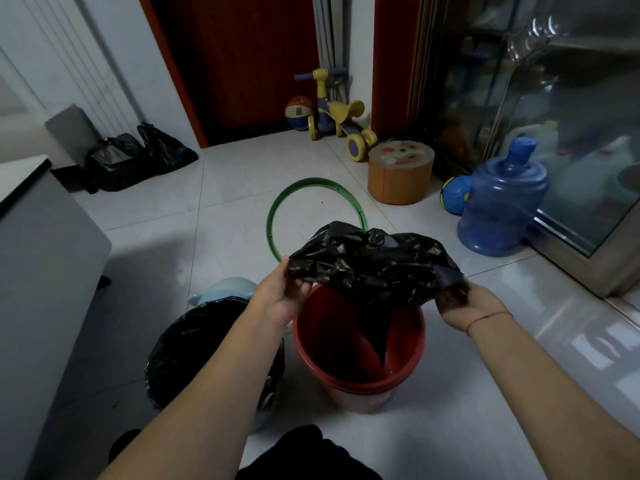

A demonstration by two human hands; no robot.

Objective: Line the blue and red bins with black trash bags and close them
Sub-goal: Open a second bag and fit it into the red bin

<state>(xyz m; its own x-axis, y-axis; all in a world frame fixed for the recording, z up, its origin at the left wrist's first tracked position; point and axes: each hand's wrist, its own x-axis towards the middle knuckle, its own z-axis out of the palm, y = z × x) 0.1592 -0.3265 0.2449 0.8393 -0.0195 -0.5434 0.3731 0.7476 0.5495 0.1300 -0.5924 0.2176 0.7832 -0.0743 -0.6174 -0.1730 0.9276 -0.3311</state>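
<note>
A red bin stands on the tiled floor in front of me. Above it I hold a black trash bag spread wide, its lower tip hanging down inside the bin. My left hand grips the bag's left edge and my right hand grips its right edge. To the left stands the blue bin, only its pale rim showing, with a black bag draped over its top; my left forearm crosses it. A green ring lies flat on the floor beyond the red bin, partly hidden by the bag.
A blue water jug and a glass door stand at right. An orange stool, a toy scooter and balls sit at the back. Filled black bags lie at left by a grey cabinet.
</note>
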